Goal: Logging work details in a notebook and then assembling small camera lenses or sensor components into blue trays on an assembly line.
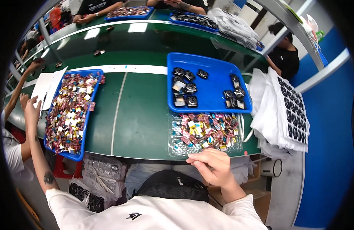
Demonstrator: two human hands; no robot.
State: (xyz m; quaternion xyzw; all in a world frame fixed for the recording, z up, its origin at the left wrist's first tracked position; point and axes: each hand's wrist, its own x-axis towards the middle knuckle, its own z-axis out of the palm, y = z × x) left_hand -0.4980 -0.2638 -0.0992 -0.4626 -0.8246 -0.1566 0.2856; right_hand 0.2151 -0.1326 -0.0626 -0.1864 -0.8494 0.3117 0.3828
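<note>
Right hand [213, 166] pinched narrow beside clear tray [177, 147] of colourful packets [207, 130]; blue tray [211, 80] holds black parts [190, 89].

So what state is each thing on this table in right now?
Right hand: fingers curled at the clear tray's near edge; a grip cannot be told.
Clear tray: heaped with colourful small packets.
Blue tray: partly filled with black parts.
Left blue tray: full of packets.

Blue tray [215, 76] of black round parts [190, 88], stacked white bags [278, 111], green table [138, 111]
</note>
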